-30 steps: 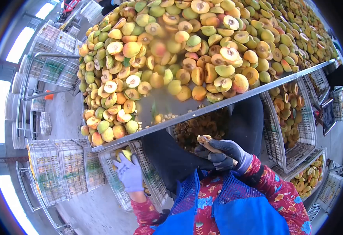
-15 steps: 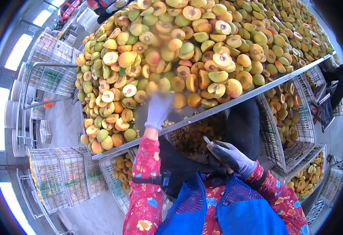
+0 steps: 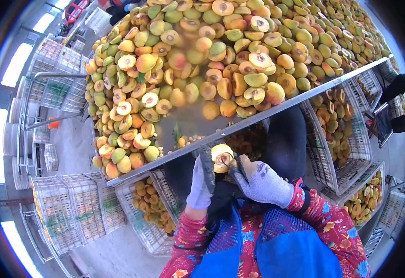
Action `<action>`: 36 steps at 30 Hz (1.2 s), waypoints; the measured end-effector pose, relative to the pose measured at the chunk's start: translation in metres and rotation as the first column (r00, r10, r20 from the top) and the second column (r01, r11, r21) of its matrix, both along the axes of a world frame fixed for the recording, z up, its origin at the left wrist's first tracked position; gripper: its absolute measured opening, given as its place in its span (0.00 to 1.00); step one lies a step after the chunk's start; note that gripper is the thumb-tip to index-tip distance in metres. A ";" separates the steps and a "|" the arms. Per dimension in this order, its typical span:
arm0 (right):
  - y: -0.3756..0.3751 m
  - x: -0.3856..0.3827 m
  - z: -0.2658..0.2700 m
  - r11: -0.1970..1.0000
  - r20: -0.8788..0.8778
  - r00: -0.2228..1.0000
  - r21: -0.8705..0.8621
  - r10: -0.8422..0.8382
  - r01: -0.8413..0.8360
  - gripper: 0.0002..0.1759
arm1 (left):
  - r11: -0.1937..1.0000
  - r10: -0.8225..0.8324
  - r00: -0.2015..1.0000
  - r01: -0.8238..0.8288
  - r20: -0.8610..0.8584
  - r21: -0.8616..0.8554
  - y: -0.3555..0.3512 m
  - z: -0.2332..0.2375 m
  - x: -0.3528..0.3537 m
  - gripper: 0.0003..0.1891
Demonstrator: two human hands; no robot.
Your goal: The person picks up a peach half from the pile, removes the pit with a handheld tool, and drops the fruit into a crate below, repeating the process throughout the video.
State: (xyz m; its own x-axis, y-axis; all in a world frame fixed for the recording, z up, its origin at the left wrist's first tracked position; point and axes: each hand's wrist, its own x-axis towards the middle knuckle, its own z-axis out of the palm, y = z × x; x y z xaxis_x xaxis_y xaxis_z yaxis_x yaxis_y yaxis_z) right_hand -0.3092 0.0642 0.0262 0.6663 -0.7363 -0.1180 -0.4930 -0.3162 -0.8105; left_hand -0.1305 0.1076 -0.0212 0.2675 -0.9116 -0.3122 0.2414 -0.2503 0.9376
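My left hand, in a pale glove with dark, stained fingers, grips a halved yellow peach. Its cut face is turned up, with the brown pit area in the middle. From the other side, my right hand is closed round a small pitting tool, whose thin dark curved end meets the cut face. The handle is mostly hidden in the glove. Both hands are above my lap, just in front of the metal table edge. Beyond lies a big heap of peach halves.
Crates of peach halves stand on the right and under the table at the left. Stacked white crates are at far left. Pit fragments and a leaf lie on the bare metal. Another person's dark sleeve shows at right.
My left hand has come back from the heap to my lap with a peach half. My right hand has raised the tool to the fruit's cut face.
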 end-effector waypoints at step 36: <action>0.000 -0.015 -0.001 0.105 0.258 0.925 0.966 -0.278 -0.238 0.21 | 0.984 0.007 0.819 0.096 0.574 -0.148 0.016 0.013 -0.032 0.13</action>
State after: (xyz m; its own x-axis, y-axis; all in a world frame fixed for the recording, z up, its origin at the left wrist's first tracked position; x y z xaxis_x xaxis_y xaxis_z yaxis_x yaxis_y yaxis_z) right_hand -0.3242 0.0643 0.0256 0.8266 -0.1496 -0.5425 -0.1416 0.8777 -0.4579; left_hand -0.1624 0.1231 -0.0082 0.3087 -0.9504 0.0375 -0.3574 -0.0793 0.9306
